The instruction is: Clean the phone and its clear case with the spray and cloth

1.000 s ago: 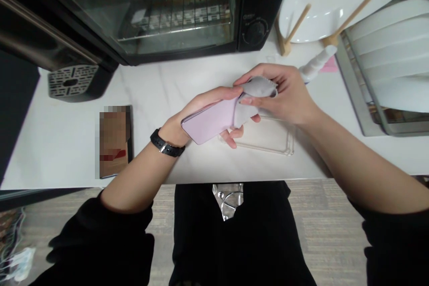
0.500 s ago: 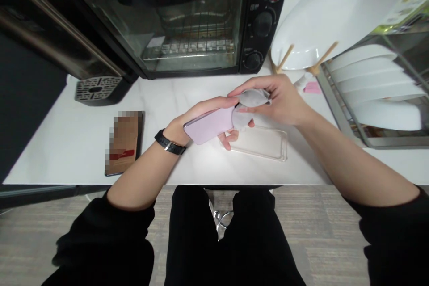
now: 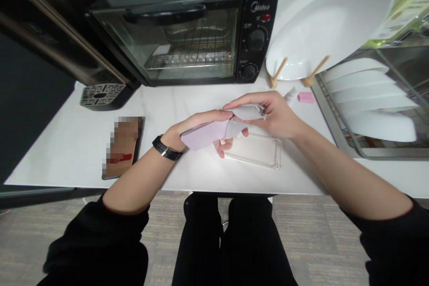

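Observation:
A pale purple phone [image 3: 203,136] is tilted above the counter, gripped along its edges by my left hand [image 3: 197,123]. That hand's thumb lies on the upper edge, and its fingertips show below the phone. My right hand [image 3: 273,114] pinches a grey-white wipe or cloth [image 3: 250,111] folded over the phone's far end. The cloth covers that end, so the surface under it is hidden. Flat on the counter, just below and right of the hands, lies a clear phone case [image 3: 256,149].
A dark-edged phone or tablet [image 3: 124,147], partly pixelated, lies on the white counter [image 3: 187,176] at left. Behind stand a black toaster oven [image 3: 167,49] and a drip tray [image 3: 102,96]. At right are white plates [image 3: 331,31], a dish rack [image 3: 342,138] and a pink packet [image 3: 306,97].
The camera view has shifted, so the counter items sit lower in the picture. The phone is tilted a little more edge-on. Both hands keep their holds on the phone and cloth.

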Demonstrator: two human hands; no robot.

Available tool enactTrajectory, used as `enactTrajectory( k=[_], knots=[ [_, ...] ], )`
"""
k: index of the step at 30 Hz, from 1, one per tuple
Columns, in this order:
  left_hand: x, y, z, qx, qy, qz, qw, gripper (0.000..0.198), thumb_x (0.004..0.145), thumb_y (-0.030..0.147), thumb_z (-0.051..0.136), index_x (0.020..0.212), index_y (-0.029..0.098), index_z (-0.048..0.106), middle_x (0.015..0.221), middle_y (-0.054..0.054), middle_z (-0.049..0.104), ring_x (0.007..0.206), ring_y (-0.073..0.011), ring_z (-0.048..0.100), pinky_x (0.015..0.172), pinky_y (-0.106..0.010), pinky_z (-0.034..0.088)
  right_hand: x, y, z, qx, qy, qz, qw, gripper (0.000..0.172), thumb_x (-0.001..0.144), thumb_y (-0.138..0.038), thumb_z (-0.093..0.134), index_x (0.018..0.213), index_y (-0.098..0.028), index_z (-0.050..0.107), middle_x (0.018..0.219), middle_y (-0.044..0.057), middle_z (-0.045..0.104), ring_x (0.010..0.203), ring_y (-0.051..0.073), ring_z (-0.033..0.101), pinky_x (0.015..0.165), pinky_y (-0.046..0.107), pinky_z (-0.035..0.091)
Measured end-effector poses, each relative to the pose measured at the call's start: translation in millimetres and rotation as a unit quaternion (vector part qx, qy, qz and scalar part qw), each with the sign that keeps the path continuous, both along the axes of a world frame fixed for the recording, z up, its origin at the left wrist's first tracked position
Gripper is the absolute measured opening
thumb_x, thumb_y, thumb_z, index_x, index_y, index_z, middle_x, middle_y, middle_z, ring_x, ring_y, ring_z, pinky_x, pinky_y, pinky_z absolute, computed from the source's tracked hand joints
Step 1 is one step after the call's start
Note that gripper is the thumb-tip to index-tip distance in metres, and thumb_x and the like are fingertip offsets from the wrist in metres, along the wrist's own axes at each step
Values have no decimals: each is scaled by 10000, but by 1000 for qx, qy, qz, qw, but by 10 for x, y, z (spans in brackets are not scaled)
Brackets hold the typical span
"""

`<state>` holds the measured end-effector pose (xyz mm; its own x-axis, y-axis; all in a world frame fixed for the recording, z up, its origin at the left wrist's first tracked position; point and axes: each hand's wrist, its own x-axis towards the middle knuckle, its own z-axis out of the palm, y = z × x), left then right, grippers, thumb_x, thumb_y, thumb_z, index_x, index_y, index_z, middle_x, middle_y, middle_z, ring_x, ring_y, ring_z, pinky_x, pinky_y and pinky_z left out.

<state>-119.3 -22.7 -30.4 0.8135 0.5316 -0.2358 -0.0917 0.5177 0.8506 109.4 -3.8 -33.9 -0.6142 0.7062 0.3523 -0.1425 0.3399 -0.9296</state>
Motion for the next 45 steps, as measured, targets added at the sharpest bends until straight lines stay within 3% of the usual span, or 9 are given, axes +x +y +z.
enactTrajectory(
  k=[5,11,17,24,31,36,39,42,45],
  knots=[
    [63,30,-52,22,5,20,1000,488,953,558,698,1131,105,739,1026,-147,798,660,-169,683,573,-320,651,-108,-59,-121,-14,39,-84,996,330,762,-395,1005,962,-220,808,743,-59,749,463,58,576,416,183,474],
    [50,82,-105,17,6,-4,1000,654,937,611,668,1337,94,685,1079,-184,794,661,-167,667,552,-292,627,-66,-24,-98,-18,32,-60,998,281,874,-395,915,1060,-205,824,918,-17,787,591,75,645,474,188,565],
    [46,12,-66,16,8,1,1000,576,933,597,673,1217,99,734,1035,-161,795,671,-174,682,577,-305,642,58,16,-26,51,-23,-6,998,301,930,-361,863,1203,-235,838,1169,30,826,896,153,752,641,232,615],
    [53,8,-55,13,14,12,1000,498,954,554,692,1187,113,712,1139,-169,797,665,-160,696,574,-310,657,-23,-80,-110,10,-10,-88,996,331,866,-467,925,995,-184,813,740,-37,739,484,86,621,444,218,474],
    [15,14,-29,-13,-3,-26,1000,518,970,565,660,1188,99,724,1070,-143,796,674,-174,699,563,-308,645,155,22,59,58,-64,4,996,330,939,-342,849,1248,-226,836,1185,44,842,999,191,791,801,300,676],
    [66,-14,-36,-11,13,-6,1000,411,955,519,702,1086,130,735,1043,-102,775,662,-160,690,581,-316,657,4,-52,-98,1,0,-57,998,345,785,-382,988,1026,-195,827,889,-10,808,588,107,698,474,213,571],
    [78,1,-58,-10,14,1,1000,528,944,556,691,1250,126,700,1106,-143,782,634,-167,690,539,-314,632,-15,-75,-123,-32,21,-57,998,294,853,-408,942,998,-189,811,749,-36,757,489,105,659,410,214,524],
    [55,12,-61,-22,-3,-12,1000,598,930,583,690,1308,119,682,1101,-162,796,607,-172,687,516,-319,621,90,-28,-19,-31,-10,11,999,263,994,-395,802,1168,-200,830,861,-2,820,574,131,725,513,258,607],
    [27,-3,-35,-19,-8,-31,999,528,943,588,668,1081,83,734,865,-133,778,605,-190,682,520,-323,623,180,20,89,28,-54,40,997,314,975,-309,815,1280,-237,822,1172,32,855,933,179,812,775,303,684]
  ],
)
